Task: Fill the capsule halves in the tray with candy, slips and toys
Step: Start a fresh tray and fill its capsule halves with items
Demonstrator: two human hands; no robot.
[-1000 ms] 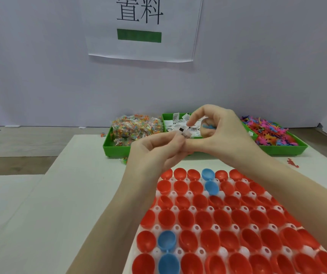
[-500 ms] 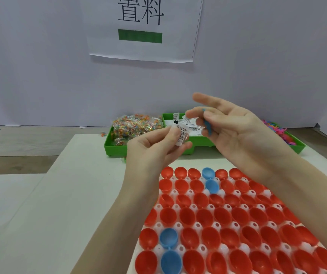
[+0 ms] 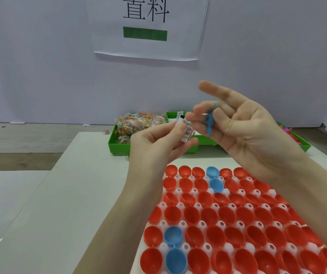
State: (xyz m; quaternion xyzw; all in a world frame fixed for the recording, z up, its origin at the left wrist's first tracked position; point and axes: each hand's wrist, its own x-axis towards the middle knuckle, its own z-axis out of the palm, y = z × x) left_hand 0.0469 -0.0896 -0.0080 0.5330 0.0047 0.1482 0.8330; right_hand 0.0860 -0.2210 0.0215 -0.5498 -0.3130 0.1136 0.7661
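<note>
My left hand (image 3: 158, 145) is raised above the far end of the tray and pinches a small printed paper slip (image 3: 186, 130) between thumb and fingers. Just right of it, my right hand (image 3: 243, 131) is palm up and holds a small blue toy figure (image 3: 210, 120) between its curled middle fingers, while its index finger points away. Below both hands lies the white tray (image 3: 196, 205), which holds several red capsule halves (image 3: 227, 215) and a few blue capsule halves (image 3: 173, 236). The halves that show look empty.
Green bins stand at the table's far edge: one with wrapped candy (image 3: 137, 123), one with paper slips (image 3: 173, 115) partly hidden by my hands, and one with coloured toys (image 3: 289, 132) at the right. A white wall with a printed sign (image 3: 148, 26) rises behind.
My hands were pressed together a second ago; they have parted. The right hand opened out and rose with the blue toy, and the left hand keeps the slip.
</note>
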